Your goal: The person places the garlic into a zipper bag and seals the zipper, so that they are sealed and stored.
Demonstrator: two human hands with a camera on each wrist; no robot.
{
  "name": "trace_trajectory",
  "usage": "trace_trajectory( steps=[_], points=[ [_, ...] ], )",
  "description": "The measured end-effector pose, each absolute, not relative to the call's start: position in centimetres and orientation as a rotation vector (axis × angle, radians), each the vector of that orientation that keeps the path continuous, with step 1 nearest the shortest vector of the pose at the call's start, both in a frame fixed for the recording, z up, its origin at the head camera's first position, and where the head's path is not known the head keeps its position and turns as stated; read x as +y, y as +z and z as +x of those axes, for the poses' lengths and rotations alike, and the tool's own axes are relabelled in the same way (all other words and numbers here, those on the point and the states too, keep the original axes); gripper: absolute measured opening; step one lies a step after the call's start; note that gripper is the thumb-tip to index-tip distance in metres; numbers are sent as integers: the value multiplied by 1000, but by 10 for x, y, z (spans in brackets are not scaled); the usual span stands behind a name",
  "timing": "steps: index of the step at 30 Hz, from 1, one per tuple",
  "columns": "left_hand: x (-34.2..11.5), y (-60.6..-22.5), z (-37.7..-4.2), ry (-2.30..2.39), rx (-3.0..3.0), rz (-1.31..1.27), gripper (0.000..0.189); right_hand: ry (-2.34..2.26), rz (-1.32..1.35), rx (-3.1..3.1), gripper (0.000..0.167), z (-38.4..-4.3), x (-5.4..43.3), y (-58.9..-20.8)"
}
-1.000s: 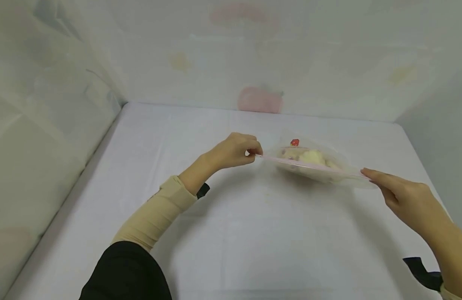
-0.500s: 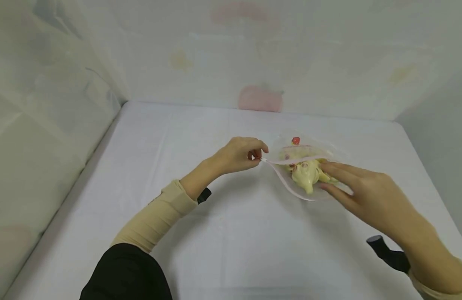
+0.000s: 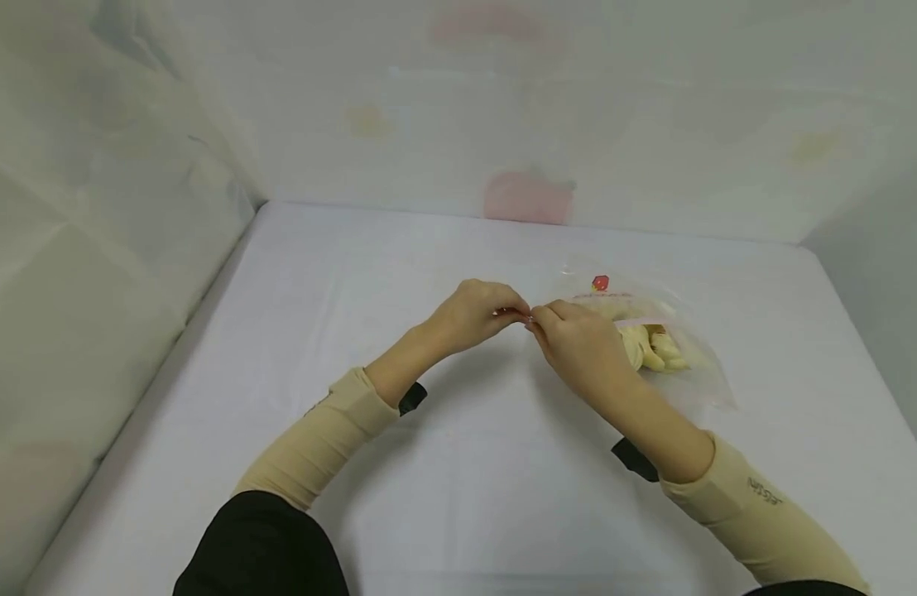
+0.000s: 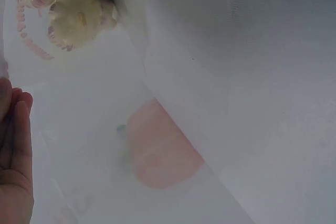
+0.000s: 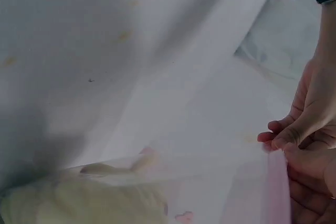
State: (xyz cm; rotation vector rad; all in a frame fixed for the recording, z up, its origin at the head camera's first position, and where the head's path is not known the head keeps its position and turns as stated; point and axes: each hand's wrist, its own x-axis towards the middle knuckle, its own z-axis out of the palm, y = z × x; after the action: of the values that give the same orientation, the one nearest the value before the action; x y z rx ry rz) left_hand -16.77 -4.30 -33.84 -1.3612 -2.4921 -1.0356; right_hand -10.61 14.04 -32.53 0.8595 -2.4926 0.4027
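A clear zip bag (image 3: pixel 700 381) with a pink closure strip (image 5: pixel 279 192) and a small red print lies right of centre. Inside are several pale yellow, lumpy things (image 3: pixel 663 349) with purple marks, seen through the plastic in the left wrist view (image 4: pixel 79 19). My left hand (image 3: pixel 477 314) pinches the bag's left corner at the strip's end. Right beside it, the thumb and fingers of my right hand (image 3: pixel 581 343) pinch the same end, fingertips meeting the left ones. The right hand covers part of the bag in the head view.
A white cloth covers the table (image 3: pixel 429 497). Pale sheeting with faded fruit prints (image 3: pixel 529 197) rises behind it, and more sheeting (image 3: pixel 93 248) stands along the left side. Dark wrist mounts (image 3: pixel 637 459) hang under both forearms.
My right hand has gone from the bag's right end, across its parted mouth and the yellow things, to the left corner. The left hand has stayed at that corner.
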Motion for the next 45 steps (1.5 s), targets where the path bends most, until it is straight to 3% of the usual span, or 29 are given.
trace_trajectory(
  steps=[18,45],
  points=[
    [-48,-341,-165,-859,-2451,-1518,7,314,947,-2298,14,-104,149,-343],
    [-59,-351,-168,-884,-2519,-1488,8,326,932,-2269,14,-86,186,-352]
  ],
)
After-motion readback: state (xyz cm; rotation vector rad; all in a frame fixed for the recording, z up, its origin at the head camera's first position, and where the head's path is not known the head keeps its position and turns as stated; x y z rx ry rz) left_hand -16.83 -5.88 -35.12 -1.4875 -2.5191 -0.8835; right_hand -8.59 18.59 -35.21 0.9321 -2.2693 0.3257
